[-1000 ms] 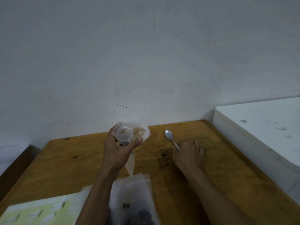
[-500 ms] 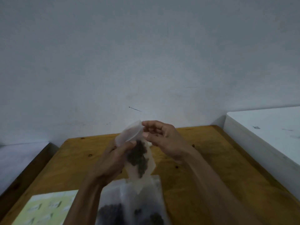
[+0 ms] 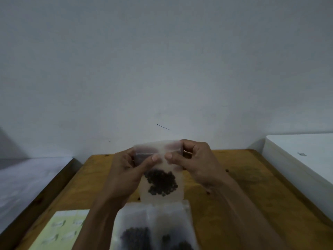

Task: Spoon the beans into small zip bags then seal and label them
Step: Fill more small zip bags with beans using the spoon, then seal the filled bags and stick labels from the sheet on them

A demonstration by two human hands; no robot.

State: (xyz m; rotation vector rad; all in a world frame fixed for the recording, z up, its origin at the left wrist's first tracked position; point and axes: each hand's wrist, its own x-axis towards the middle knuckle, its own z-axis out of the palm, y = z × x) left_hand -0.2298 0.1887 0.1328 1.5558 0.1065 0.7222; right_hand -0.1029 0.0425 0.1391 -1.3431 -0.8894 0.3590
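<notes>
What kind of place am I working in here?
Probably a plain home or small workroom corner, not a lab: a worn yellowish wooden table pushed against a bare grey-white painted wall, with a white box-like cabinet alongside.

Dim, soft blur, wide-angle warp

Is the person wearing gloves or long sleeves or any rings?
No gloves: the left hand and right hand are bare, and both forearms are bare as far as the picture shows, with no sleeves. No ring, watch or bracelet shows, though the picture is dim and a bit blurry.
</notes>
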